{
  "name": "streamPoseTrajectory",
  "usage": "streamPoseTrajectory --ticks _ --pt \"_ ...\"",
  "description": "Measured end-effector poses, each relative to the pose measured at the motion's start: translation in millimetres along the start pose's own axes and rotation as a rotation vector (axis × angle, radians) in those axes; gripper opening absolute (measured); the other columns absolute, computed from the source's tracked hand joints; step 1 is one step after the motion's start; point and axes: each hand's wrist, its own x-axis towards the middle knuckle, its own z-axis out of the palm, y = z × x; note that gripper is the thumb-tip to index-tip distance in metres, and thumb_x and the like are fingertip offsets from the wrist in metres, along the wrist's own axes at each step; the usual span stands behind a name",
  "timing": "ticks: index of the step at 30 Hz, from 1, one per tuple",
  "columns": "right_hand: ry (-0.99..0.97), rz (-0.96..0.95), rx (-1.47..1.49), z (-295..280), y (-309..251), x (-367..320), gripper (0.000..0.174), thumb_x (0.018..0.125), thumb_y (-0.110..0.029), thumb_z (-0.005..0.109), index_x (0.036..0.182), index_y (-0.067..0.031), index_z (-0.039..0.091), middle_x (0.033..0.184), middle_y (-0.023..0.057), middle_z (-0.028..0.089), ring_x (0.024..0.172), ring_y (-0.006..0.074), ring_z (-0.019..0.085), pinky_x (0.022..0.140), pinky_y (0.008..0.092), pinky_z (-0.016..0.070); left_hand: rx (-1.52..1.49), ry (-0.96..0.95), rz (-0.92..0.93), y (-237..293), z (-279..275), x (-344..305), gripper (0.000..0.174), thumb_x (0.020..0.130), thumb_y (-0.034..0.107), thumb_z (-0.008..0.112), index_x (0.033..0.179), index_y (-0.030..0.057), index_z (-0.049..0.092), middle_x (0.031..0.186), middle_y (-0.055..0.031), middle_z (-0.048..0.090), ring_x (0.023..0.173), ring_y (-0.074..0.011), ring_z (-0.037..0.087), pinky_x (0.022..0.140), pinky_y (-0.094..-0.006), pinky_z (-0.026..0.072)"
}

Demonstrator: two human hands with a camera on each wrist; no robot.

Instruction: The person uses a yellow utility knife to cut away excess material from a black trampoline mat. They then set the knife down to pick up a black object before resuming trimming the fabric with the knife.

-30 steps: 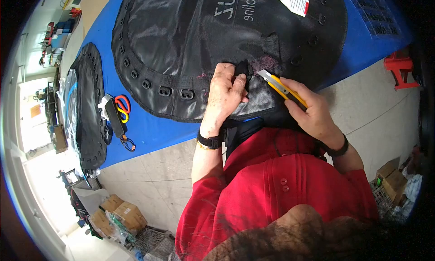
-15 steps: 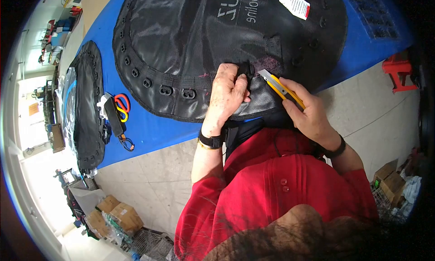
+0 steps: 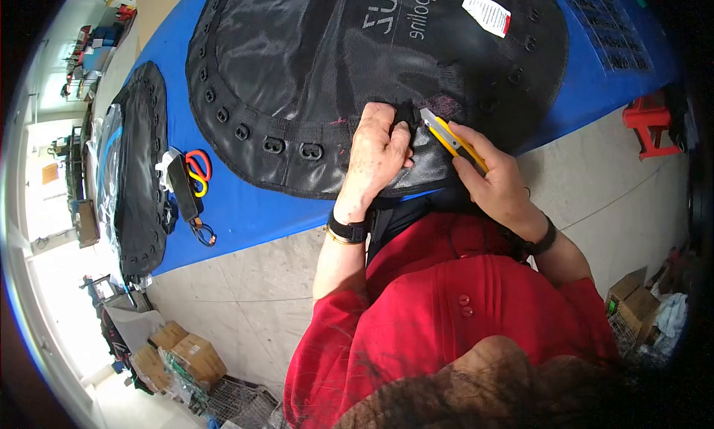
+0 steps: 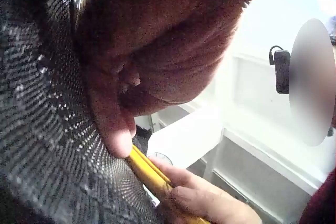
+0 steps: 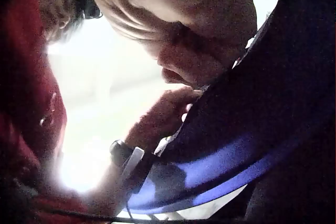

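A round black trampoline mat (image 3: 275, 64) with mirrored lettering lies over the table, its rim lined with black plastic hooks (image 3: 310, 151). My left hand (image 3: 378, 150) is on its near border, pinching a bunched piece of black webbing (image 3: 405, 110) between thumb and fingers. In my right hand (image 3: 494, 177) is a yellow box cutter (image 3: 450, 140), its blade out and pointing at that webbing. Pinkish thread bits (image 3: 440, 104) speckle the mat just beyond the blade. The left wrist view shows the cutter's yellow body (image 4: 149, 171) close to the mesh; the right wrist view is dark.
Left on the blue-covered table (image 3: 245, 217) lie red-and-yellow-handled scissors (image 3: 199, 172), a black case (image 3: 184, 194) and a second black mat (image 3: 141, 183). A white label (image 3: 487, 16) sits on the big mat. A red stool (image 3: 651, 127) stands right; cardboard boxes (image 3: 197, 358) are on the floor.
The right hand has brought the cutter slightly left and up, its blade now nearer the left fingers. The left hand keeps its pinch; the view has shifted a little.
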Motion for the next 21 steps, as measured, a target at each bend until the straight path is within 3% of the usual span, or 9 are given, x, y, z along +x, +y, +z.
streamPoseTrajectory --ticks 12,15,18,21 --pt "-0.044 -0.028 -0.053 1 2 -6 0.048 0.100 0.001 0.068 0.148 0.0013 0.060 0.139 0.0240 0.072 0.131 0.0343 0.071 0.109 0.0394 0.0557 0.050 0.000 0.038 -1 -1 2 0.016 0.105 0.003 0.061 0.112 -0.0114 0.061 0.119 -0.0143 0.056 0.065 -0.0185 0.071 0.054 -0.0314 0.0592" --pt "-0.064 0.011 -0.034 -3 5 -11 0.051 0.100 0.004 0.068 0.150 -0.0024 0.061 0.142 0.0186 0.072 0.133 0.0245 0.069 0.111 0.0360 0.0536 0.056 0.005 0.027 1 0 0 0.016 0.105 0.003 0.061 0.111 -0.0114 0.061 0.120 -0.0144 0.056 0.065 -0.0185 0.071 0.054 -0.0313 0.0590" --pt "-0.068 0.010 -0.009 -5 7 -14 0.051 0.100 0.004 0.068 0.150 -0.0030 0.061 0.141 0.0185 0.072 0.132 0.0243 0.070 0.111 0.0362 0.0538 0.078 0.010 0.025 0 0 0 0.017 0.104 0.004 0.062 0.112 -0.0115 0.061 0.119 -0.0145 0.057 0.065 -0.0184 0.071 0.054 -0.0314 0.0590" --pt "-0.088 -0.014 -0.017 -10 2 -11 0.048 0.100 0.001 0.068 0.147 0.0007 0.060 0.139 0.0235 0.072 0.131 0.0334 0.071 0.109 0.0396 0.0559 0.190 0.031 0.093 -12 0 2 0.018 0.103 0.005 0.064 0.110 -0.0110 0.062 0.117 -0.0143 0.057 0.064 -0.0180 0.070 0.052 -0.0306 0.0588"
